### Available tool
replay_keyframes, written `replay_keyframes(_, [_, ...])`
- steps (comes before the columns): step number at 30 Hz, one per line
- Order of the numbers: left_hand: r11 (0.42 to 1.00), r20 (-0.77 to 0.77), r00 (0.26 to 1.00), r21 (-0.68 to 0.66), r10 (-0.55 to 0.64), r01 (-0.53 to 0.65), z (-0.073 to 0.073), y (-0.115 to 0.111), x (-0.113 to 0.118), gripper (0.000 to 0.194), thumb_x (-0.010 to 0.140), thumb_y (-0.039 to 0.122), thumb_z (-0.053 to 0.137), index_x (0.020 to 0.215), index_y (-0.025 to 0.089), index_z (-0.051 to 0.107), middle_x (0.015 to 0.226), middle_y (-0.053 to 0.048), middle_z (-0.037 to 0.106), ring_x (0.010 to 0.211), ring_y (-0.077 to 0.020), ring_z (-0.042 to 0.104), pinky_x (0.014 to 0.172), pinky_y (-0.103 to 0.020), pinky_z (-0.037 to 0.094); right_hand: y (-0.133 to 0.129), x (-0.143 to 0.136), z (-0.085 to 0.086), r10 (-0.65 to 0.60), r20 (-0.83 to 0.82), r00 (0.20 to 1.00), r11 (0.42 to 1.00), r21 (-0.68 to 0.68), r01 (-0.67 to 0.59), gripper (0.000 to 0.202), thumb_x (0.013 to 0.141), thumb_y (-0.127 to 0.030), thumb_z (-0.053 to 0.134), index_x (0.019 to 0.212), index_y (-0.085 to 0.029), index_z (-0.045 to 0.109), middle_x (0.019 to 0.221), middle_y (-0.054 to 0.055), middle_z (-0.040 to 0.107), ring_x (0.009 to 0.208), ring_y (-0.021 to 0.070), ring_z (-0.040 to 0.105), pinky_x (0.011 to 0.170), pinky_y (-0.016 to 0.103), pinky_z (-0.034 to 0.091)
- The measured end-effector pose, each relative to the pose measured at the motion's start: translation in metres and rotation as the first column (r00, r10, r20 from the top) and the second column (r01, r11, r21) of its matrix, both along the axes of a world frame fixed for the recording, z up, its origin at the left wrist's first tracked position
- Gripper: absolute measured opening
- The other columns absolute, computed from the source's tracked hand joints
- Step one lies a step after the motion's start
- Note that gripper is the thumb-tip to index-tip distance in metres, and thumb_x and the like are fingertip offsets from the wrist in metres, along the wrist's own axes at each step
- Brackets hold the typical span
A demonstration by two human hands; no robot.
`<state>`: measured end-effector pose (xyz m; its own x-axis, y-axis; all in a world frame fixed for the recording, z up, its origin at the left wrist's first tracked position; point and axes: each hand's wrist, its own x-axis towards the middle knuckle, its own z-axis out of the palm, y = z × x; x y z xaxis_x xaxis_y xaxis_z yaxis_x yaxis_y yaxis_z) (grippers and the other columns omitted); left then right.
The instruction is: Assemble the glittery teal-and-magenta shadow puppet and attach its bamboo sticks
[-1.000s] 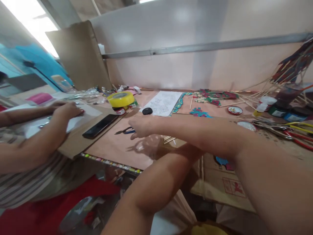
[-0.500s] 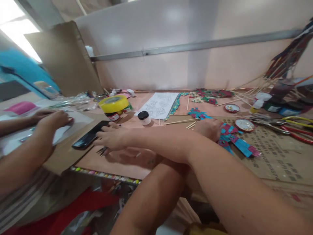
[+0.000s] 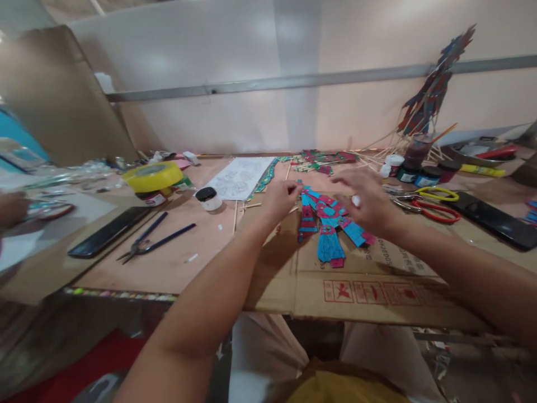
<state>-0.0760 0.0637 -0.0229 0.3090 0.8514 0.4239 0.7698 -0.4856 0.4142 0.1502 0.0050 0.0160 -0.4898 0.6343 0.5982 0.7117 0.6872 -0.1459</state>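
A flat, jointed figure of bright blue and magenta pieces point(image 3: 329, 215) lies on a brown corrugated cardboard sheet point(image 3: 308, 288) on the pinkish tabletop point(image 3: 176, 268), in front of the person and between the two hands. The left hand point(image 3: 282, 198) is at the figure's upper left end, its fingers curled in to a narrow gap; whether they pinch anything cannot be told. The right hand point(image 3: 364, 198) is over the figure's right side with its fingers wide apart (a small white patch shows among them, too blurred to identify).

Left of the cardboard, a pair of pliers with dark blue handles point(image 3: 146, 240) lies with its handles spread. Beside it is a long black phone point(image 3: 109, 230), and behind that a wide roll of yellow tape point(image 3: 152, 176). A small white jar with a black lid point(image 3: 208, 198) stands near a white sheet of line drawings point(image 3: 242, 176).

To the right of the right hand lie red-handled scissors point(image 3: 438, 212), with a yellow handle point(image 3: 438, 193) just behind and a second black phone point(image 3: 497, 220) beside them. Farther back, a dark cup point(image 3: 418, 148) holds thin sticks bearing red and blue cutouts point(image 3: 436, 84). At the far left edge, another person's hand point(image 3: 12, 207) shows, blurred.
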Motion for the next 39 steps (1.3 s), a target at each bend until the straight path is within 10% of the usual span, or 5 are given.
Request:
replay_keyframes(7, [0.938, -0.102, 0.963, -0.221, 0.251, -0.268, 0.014, 0.005, -0.024, 0.019, 0.081, 0.032, 0.061, 0.08, 0.017, 0.073, 0.08, -0.007, 0.073, 0.073, -0.0171, 0.062, 0.068, -0.029, 0.043, 0.024, 0.086, -0.026, -0.207, -0.243, 0.948, 0.971, 0.067, 0.229, 0.014, 0.086, -0.029, 0.049, 0.091, -0.02, 0.059, 0.087, 0.01, 0.065, 0.079, 0.0251, 0.061, 0.073, 0.039, 0.047])
replay_keyframes(21, [0.904, -0.482, 0.874, -0.349, 0.055, -0.249, 0.002, -0.001, -0.01, 0.016, 0.073, 0.022, 0.055, 0.076, 0.021, 0.07, 0.074, -0.004, 0.072, 0.068, -0.0186, 0.063, 0.058, -0.026, 0.038, 0.056, 0.105, -0.05, -0.28, 0.246, 0.928, 0.917, -0.218, 0.334, 0.017, 0.088, -0.023, 0.05, 0.082, -0.018, 0.065, 0.085, 0.01, 0.066, 0.082, 0.0246, 0.059, 0.071, 0.035, 0.044])
replay_keyframes(39, [0.902, -0.426, 0.904, -0.373, 0.042, -0.218, 0.017, -0.006, -0.01, 0.008, 0.065, 0.024, 0.051, 0.067, 0.021, 0.058, 0.067, -0.001, 0.065, 0.064, -0.0176, 0.057, 0.056, -0.026, 0.035, 0.055, 0.099, -0.07, -0.151, 0.168, 0.974, 0.921, -0.334, 0.201, 0.054, 0.083, -0.038, 0.066, 0.131, -0.022, 0.049, 0.132, 0.012, 0.055, 0.122, 0.031, 0.051, 0.102, 0.048, 0.042])
